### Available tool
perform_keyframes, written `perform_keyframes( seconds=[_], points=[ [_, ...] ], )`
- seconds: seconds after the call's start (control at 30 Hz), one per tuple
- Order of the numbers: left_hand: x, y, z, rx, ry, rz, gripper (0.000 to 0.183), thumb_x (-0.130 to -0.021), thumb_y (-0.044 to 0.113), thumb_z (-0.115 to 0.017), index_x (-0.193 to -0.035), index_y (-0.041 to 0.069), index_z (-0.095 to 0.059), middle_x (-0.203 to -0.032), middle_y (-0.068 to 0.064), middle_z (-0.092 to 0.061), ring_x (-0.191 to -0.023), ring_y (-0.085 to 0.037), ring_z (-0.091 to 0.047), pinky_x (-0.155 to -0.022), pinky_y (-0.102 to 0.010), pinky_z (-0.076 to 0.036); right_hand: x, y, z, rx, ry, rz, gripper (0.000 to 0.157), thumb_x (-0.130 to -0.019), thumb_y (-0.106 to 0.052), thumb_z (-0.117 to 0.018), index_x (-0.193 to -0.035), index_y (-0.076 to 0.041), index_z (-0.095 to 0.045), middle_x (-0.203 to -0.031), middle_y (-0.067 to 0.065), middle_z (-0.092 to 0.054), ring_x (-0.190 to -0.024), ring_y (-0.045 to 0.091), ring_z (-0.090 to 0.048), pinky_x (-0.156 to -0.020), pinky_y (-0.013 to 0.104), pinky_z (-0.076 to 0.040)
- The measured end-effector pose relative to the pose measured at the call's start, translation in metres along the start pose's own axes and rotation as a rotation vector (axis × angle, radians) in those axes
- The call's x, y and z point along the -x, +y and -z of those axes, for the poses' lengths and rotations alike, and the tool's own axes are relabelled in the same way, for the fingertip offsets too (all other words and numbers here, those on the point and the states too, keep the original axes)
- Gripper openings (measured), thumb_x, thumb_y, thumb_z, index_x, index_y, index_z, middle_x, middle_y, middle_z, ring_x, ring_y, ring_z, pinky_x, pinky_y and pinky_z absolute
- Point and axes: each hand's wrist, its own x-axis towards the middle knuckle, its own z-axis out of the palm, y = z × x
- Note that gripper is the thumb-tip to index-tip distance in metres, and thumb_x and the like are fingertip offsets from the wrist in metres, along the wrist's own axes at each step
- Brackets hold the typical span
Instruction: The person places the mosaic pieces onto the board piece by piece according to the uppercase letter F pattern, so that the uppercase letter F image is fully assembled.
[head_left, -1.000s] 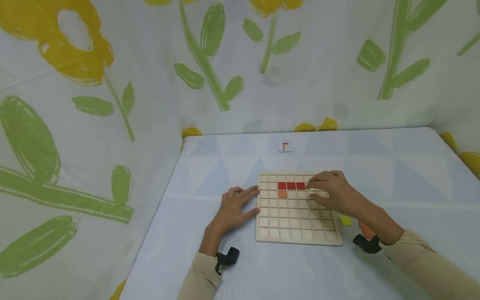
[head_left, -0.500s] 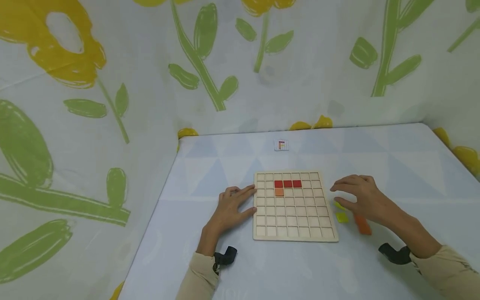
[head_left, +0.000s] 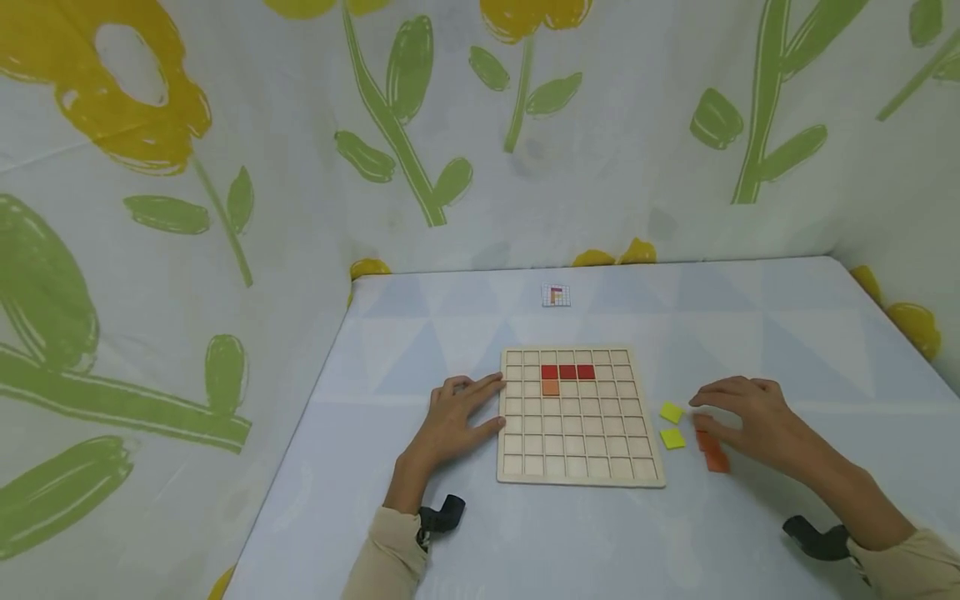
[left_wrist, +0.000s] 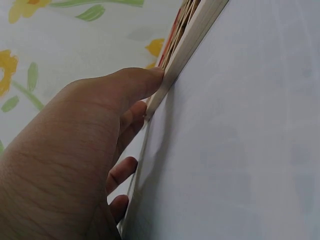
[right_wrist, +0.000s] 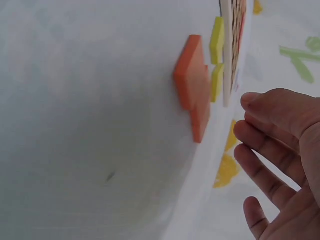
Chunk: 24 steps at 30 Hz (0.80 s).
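Note:
A wooden grid board lies flat on the table. Three red square tiles form a row in its upper cells, and one orange tile sits under the leftmost. My left hand touches the board's left edge with thumb and fingertips; the left wrist view shows the thumb against the board's side. Over the loose orange tiles hovers my right hand, fingers relaxed and nothing between them. In the right wrist view those orange tiles lie apart from the fingertips.
Two yellow tiles lie between the board and the orange tiles. A small card with a coloured grid pattern lies near the table's back edge. Flower-printed cloth hangs behind and to the left of the table.
My right hand has moved right, off the board, to above the loose orange tiles, uncovering the yellow tiles. My left hand stays at the board's edge. The view has shifted slightly.

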Motion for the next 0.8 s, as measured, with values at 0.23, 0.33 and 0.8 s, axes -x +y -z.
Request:
perform_keyframes(
  seconds=[0.23, 0.33, 0.8],
  points=[
    [-0.002, 0.0, -0.002, -0.001, 0.005, -0.004, 0.064, -0.096, 0.059, -0.054, -0.154, 0.035, -0.042, -0.157, 0.021, -0.035, -0.134, -0.024, -0.034, -0.099, -0.047, -0.028, 0.011, 0.013, -0.002, 0.055, -0.014, -0.027, 0.039, -0.056, -0.009, -0.094, -0.089, -0.019, -0.077, -0.093, 0.0, -0.07, -0.092, 0.027, -0.061, -0.079, 0.06, -0.036],
    [-0.003, 0.001, -0.001, -0.001, 0.01, 0.0, 0.064, -0.096, 0.058, -0.055, -0.153, 0.035, -0.042, -0.157, 0.021, -0.035, -0.134, -0.024, -0.034, -0.099, -0.047, -0.028, 0.014, 0.015, -0.004, 0.048, -0.033, -0.054, 0.038, -0.058, -0.008, -0.094, -0.09, -0.017, -0.077, -0.095, 0.003, -0.07, -0.094, 0.029, -0.061, -0.079, 0.061, -0.035],
    [0.0, 0.0, -0.002, -0.006, 0.0, 0.004, 0.064, -0.095, 0.06, -0.054, -0.154, 0.035, -0.041, -0.157, 0.021, -0.034, -0.133, -0.022, -0.034, -0.1, -0.046, -0.028, 0.017, 0.014, -0.007, 0.013, -0.071, -0.128, 0.033, -0.064, -0.007, -0.091, -0.093, -0.013, -0.077, -0.1, 0.009, -0.07, -0.099, 0.032, -0.058, -0.081, 0.06, -0.033]
  ],
)
